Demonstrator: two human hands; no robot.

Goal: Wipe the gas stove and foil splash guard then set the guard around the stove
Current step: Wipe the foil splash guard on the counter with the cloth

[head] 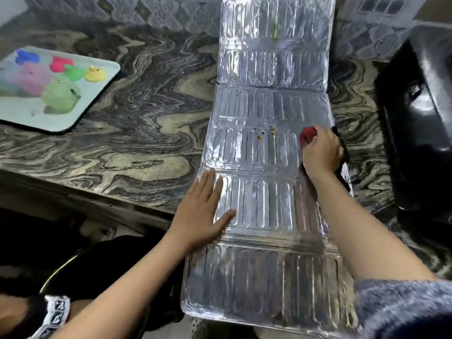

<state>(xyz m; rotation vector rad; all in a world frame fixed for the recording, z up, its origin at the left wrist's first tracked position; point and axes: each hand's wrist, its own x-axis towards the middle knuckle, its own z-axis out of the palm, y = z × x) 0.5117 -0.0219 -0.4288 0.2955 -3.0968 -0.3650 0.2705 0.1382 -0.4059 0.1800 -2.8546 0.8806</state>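
The right hand (321, 152) has its grip closed on a red cloth (308, 135), pressing the foil splash guard (264, 155) lying unfolded along the bench (146, 133); the left hand (204, 209) lies spread flat on its near-left edge. The guard looks thin, light and easily creased, best lifted by its edges

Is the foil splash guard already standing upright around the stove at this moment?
No: the foil splash guard lies unfolded across the counter, with the left hand flat on it and the right hand holding a red cloth against it.
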